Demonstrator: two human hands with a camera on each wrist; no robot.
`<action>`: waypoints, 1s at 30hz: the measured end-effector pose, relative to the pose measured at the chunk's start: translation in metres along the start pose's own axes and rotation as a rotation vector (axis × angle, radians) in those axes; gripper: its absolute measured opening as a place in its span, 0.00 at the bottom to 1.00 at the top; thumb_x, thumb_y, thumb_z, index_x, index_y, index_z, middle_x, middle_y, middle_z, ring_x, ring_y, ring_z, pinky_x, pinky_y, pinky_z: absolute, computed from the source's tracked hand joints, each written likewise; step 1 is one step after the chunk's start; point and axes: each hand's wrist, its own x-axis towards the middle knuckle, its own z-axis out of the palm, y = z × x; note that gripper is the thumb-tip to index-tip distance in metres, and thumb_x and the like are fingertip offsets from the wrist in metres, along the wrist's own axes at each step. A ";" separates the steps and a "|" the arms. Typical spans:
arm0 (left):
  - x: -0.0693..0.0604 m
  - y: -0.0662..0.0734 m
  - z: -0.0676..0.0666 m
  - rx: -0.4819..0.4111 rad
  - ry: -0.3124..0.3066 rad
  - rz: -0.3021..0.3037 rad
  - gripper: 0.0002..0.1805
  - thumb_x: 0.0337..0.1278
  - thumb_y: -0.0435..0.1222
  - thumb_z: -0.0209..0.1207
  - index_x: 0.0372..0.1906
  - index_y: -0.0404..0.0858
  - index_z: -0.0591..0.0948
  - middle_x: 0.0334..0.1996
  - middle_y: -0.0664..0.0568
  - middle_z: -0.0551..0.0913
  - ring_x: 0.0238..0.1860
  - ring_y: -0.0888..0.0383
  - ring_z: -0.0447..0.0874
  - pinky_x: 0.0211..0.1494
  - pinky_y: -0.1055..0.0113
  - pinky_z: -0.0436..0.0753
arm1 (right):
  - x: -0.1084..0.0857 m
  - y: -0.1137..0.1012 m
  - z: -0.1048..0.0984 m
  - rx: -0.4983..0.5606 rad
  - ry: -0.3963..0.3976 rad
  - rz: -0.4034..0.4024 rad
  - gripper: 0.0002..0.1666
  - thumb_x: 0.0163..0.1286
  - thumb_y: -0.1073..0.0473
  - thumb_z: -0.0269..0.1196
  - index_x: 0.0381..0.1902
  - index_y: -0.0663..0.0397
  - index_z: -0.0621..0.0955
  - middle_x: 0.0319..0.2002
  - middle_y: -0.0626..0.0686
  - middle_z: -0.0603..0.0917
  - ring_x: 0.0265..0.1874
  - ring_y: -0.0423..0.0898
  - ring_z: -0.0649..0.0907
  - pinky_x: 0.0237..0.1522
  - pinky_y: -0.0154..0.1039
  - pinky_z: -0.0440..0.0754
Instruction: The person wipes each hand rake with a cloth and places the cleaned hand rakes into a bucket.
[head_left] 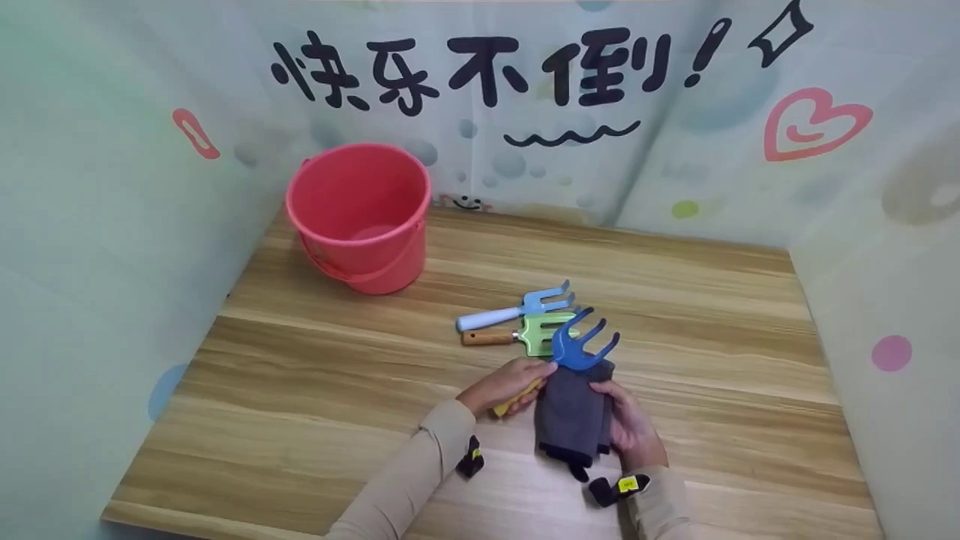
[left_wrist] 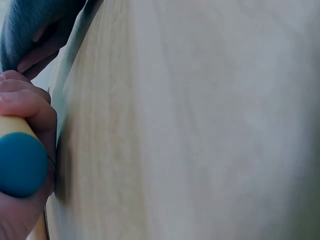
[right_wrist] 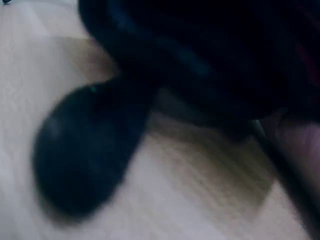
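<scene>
Left hand (head_left: 508, 382) grips a blue fork (head_left: 574, 354), right hand (head_left: 634, 427) holds grey fabric (head_left: 570, 412), neither set down yet; light-blue fork (head_left: 495, 318) and green fork (head_left: 534, 336) lie unheld.

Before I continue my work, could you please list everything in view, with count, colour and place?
bucket: 1, red, back left of table
pale fork: 1, light blue, lying on table
green fork: 1, green with brown handle, beside pale fork
dark fork: 1, blue with yellow handle, in left hand
folded cloth: count unclear, dark grey with black edge, in right hand
table: 1, wood-brown, under the tools
backdrop: count unclear, pale with printed drawings, around table
wrist devices: 2, black-yellow, one per wrist
sleeves: 2, beige
hands: 2, bare, front of table
</scene>
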 end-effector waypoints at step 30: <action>-0.001 0.006 0.001 0.112 -0.051 -0.066 0.23 0.64 0.57 0.46 0.22 0.44 0.69 0.09 0.57 0.62 0.07 0.63 0.58 0.11 0.71 0.63 | -0.003 0.003 -0.006 0.236 0.122 -0.506 0.23 0.67 0.73 0.33 0.52 0.60 0.70 0.52 0.56 0.78 0.52 0.49 0.77 0.57 0.42 0.73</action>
